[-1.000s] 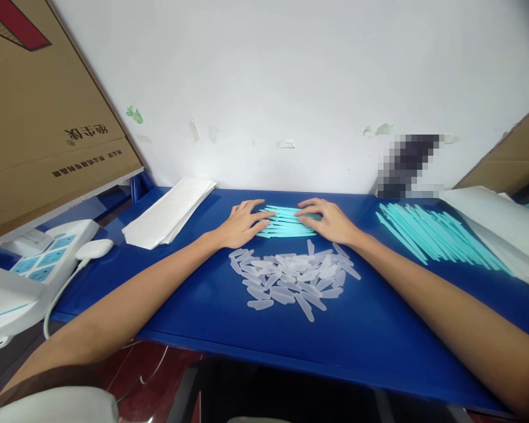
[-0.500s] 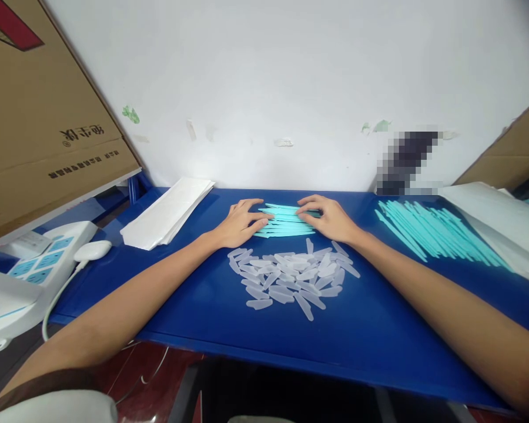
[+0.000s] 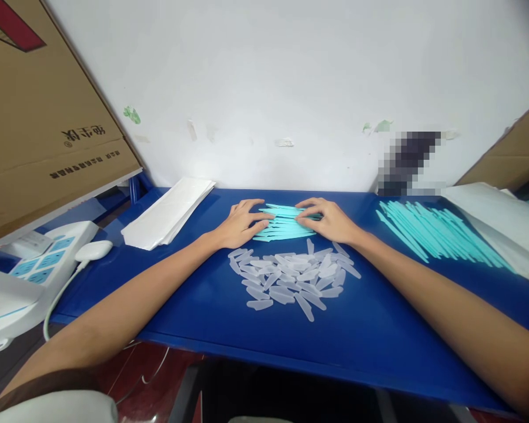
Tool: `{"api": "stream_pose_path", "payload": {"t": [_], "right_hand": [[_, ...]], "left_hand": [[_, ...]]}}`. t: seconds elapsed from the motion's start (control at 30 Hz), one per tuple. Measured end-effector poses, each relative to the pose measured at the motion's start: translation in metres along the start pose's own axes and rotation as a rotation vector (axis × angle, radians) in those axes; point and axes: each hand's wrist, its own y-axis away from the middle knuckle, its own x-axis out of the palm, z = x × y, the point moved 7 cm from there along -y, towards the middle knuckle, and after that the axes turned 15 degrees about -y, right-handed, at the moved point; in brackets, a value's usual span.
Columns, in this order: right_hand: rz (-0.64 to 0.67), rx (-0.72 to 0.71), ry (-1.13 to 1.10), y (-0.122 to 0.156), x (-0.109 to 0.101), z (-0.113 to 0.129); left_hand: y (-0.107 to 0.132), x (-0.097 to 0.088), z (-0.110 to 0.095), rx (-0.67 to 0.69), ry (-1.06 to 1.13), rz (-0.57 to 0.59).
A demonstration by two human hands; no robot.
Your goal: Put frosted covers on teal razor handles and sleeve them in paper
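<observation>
Several slim turquoise sticks, pointed like eyebrow razors, lie side by side on the blue table. At their left ends rests my left hand, its fingers apart and the fingertips touching the sticks. Over the right ends is my right hand, thumb and fingers spread, tips on the sticks. Neither hand lifts anything. Just in front of the row, a loose heap of translucent white blade-shaped caps is scattered, some overlapping.
More turquoise sticks are piled at the right, beside white sheets. A stack of flat white bags lies at the left. Further left are a power strip with a plugged-in charger and a big cardboard box. A wall stands behind.
My right hand has shifted very slightly left over the sticks. The left hand, the sticks and the heap stay practically where they were.
</observation>
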Motion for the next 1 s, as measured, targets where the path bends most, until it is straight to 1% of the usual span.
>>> {"api": "stream_pose_path", "payload": {"t": [0.17, 0.27, 0.37, 0.53, 0.67, 0.77, 0.87, 1.0], "right_hand": [[-0.041, 0.001, 0.070, -0.001, -0.001, -0.003], [-0.024, 0.002, 0.106, -0.002, 0.001, -0.006], [-0.002, 0.006, 0.095, -0.001, 0.002, -0.006], [0.011, 0.009, 0.093, 0.000, 0.001, -0.002], [0.012, -0.004, 0.058, 0.000, 0.001, 0.001], [-0.022, -0.002, 0.047, 0.000, -0.001, 0.000], [-0.042, 0.024, 0.080, -0.001, -0.001, -0.005], [-0.013, 0.056, 0.117, -0.001, 0.003, -0.012]], "left_hand": [[0.000, 0.000, 0.001, -0.013, -0.008, -0.026], [-0.001, 0.002, 0.004, -0.054, -0.017, -0.013], [-0.002, 0.005, 0.006, -0.080, -0.024, 0.018], [-0.003, 0.007, 0.006, -0.085, -0.015, 0.055], [-0.002, 0.005, 0.005, -0.070, -0.015, 0.046], [-0.001, 0.003, 0.004, -0.064, -0.021, 0.022], [-0.001, 0.004, 0.006, -0.102, -0.014, 0.022], [-0.002, 0.008, 0.010, -0.175, -0.005, 0.078]]}}
